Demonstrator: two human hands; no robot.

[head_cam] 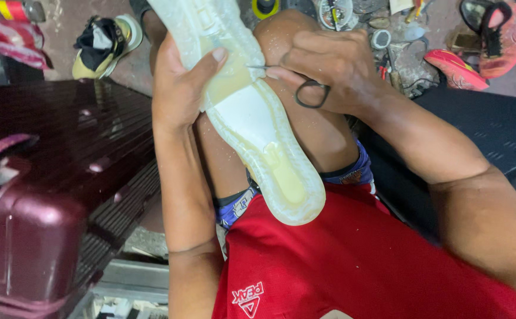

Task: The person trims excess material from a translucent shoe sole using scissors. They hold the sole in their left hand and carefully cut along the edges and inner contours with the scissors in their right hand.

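Hands (181,88) (323,71) on translucent shoe sole (258,124), needle (257,67) against it

Floor: you see bare grey concrete floor (63,23) along the top edge of your view.
Far left: a black and yellow sneaker (101,44) lies on it, just past the maroon suitcase (63,177).
Far right: a red sandal (456,68) and a red and black shoe (497,35) lie close together.
Top middle: small tools and scraps (388,29) lie scattered, too cluttered to tell apart.
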